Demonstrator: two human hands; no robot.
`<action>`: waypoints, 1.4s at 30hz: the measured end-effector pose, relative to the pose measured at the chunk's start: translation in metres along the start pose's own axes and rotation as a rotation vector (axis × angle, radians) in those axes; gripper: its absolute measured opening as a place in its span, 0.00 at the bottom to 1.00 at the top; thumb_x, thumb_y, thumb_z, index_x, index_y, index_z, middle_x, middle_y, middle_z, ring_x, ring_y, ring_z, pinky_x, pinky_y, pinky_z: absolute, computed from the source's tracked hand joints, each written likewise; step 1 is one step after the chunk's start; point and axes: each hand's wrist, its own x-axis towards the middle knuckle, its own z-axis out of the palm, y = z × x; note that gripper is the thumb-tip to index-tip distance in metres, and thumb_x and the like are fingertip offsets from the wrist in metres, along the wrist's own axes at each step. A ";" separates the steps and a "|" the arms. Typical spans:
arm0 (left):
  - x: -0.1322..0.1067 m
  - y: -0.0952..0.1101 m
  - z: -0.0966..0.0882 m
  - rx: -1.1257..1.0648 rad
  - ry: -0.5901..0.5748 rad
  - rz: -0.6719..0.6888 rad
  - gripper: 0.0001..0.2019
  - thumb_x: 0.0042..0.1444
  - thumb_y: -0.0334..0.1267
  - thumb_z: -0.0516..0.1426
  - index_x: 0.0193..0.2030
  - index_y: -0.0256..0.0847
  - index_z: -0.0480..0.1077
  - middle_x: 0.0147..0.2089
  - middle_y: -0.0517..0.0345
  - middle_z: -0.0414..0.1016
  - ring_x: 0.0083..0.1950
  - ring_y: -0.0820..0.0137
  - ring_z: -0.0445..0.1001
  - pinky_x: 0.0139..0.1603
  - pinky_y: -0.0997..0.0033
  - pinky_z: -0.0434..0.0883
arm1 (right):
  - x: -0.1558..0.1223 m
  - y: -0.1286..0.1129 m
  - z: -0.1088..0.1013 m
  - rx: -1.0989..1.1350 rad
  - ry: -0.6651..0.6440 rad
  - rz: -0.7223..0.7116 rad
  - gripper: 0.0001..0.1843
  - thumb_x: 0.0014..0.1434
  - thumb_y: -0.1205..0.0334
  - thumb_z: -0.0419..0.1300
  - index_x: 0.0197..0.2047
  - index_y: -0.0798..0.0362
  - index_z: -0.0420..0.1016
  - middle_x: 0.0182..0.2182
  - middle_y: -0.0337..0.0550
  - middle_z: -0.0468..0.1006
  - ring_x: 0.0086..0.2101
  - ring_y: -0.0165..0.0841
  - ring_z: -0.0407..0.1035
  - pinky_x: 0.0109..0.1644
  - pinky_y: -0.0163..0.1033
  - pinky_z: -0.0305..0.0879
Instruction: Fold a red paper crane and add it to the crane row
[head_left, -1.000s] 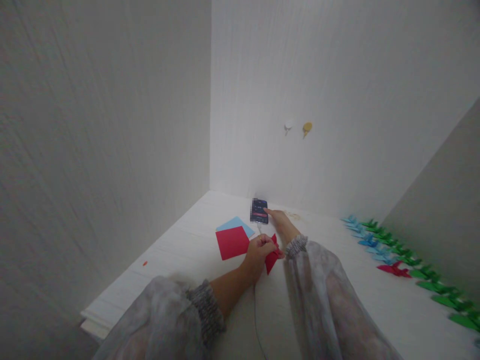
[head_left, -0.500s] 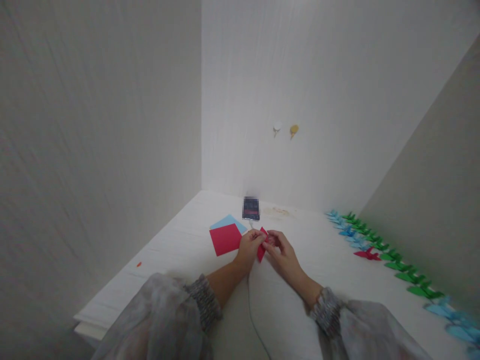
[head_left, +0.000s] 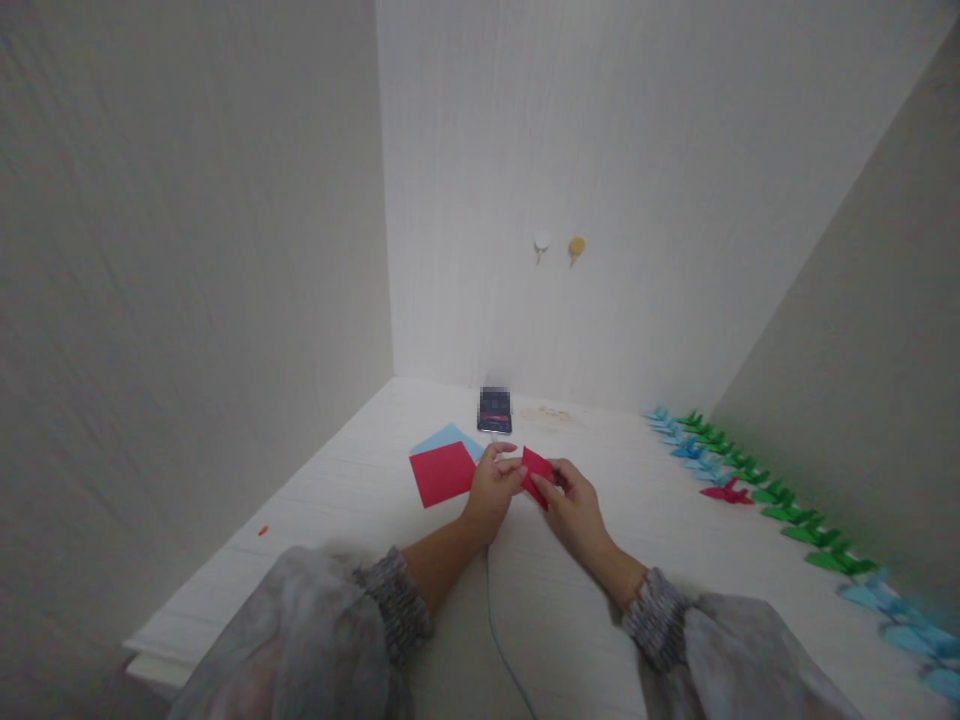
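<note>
A small folded red paper piece (head_left: 535, 471) is pinched between both hands above the white table (head_left: 360, 520). My left hand (head_left: 491, 489) grips its left side with thumb and fingers closed. My right hand (head_left: 574, 503) holds its right side, fingers curled round it. Just left of my hands lies a flat red paper square (head_left: 441, 473) on top of a light blue sheet (head_left: 448, 436). Beyond them a phone (head_left: 494, 409) lies with its screen lit, and a cable (head_left: 495, 620) runs from it towards me under my hands.
A row of folded paper figures, blue (head_left: 679, 443), green (head_left: 787, 505) and one red (head_left: 724, 493), runs along the right wall. Two small hooks (head_left: 557, 246) hang on the back wall. A tiny red scrap (head_left: 262, 530) lies near the table's left edge.
My right hand drew back from the phone and joined my left hand on the folded red paper. The paper now lies flatter between both hands.
</note>
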 end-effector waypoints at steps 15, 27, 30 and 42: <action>0.006 -0.006 -0.005 0.111 0.145 -0.102 0.09 0.39 0.38 0.59 0.25 0.34 0.66 0.20 0.61 0.69 0.20 0.77 0.67 0.24 0.77 0.66 | -0.002 -0.009 -0.007 -0.098 -0.137 -0.157 0.14 0.56 0.61 0.49 0.41 0.49 0.72 0.30 0.43 0.74 0.32 0.33 0.67 0.36 0.39 0.64; 0.007 -0.006 -0.006 0.118 0.144 -0.084 0.09 0.41 0.38 0.58 0.26 0.34 0.68 0.21 0.58 0.70 0.21 0.77 0.68 0.25 0.76 0.67 | -0.001 -0.006 -0.011 -0.199 -0.194 -0.373 0.16 0.56 0.66 0.48 0.47 0.47 0.68 0.31 0.44 0.72 0.31 0.32 0.67 0.34 0.38 0.66; 0.006 -0.006 -0.006 0.118 0.137 -0.088 0.08 0.41 0.38 0.57 0.25 0.34 0.68 0.21 0.58 0.71 0.21 0.76 0.68 0.25 0.77 0.67 | -0.001 -0.007 -0.013 -0.241 -0.236 -0.447 0.18 0.56 0.66 0.47 0.49 0.47 0.66 0.32 0.44 0.72 0.32 0.32 0.66 0.35 0.38 0.66; 0.003 0.002 -0.003 0.106 0.156 -0.110 0.10 0.42 0.40 0.57 0.22 0.33 0.67 0.21 0.55 0.71 0.22 0.75 0.69 0.25 0.75 0.67 | -0.001 -0.006 -0.016 -0.274 -0.303 -0.477 0.17 0.56 0.67 0.46 0.48 0.48 0.66 0.32 0.45 0.69 0.33 0.32 0.65 0.36 0.38 0.66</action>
